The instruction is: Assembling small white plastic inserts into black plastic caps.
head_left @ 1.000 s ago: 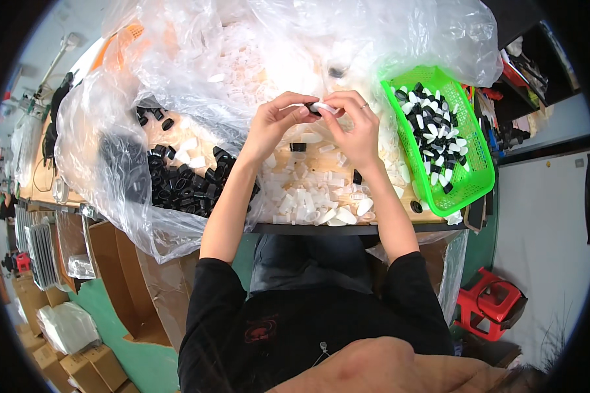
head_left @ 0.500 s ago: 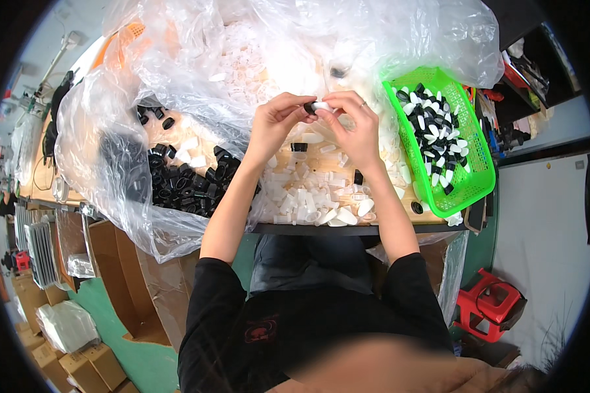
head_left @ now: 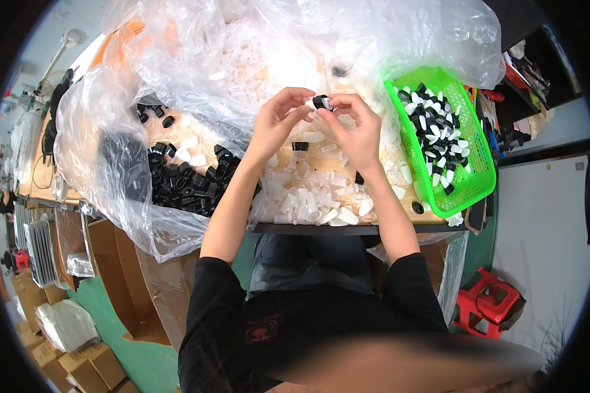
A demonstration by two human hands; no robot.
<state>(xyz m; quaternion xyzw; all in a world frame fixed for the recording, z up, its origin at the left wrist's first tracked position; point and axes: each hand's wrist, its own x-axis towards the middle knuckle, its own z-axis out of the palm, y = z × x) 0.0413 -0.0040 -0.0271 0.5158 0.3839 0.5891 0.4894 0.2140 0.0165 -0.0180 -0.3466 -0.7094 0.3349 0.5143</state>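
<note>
A small white piece, wrapped around its middle by a black band, is pinched at one end by the left hand, at the other by the right hand, above the table, back from the front edge.

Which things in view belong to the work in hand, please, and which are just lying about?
Seemingly in use:
black-and-white piece, between left hand and right hand
loose black pieces
loose white pieces
green basket holding black and white pieces

Probably just lying about:
red stool
cardboard boxes
</note>
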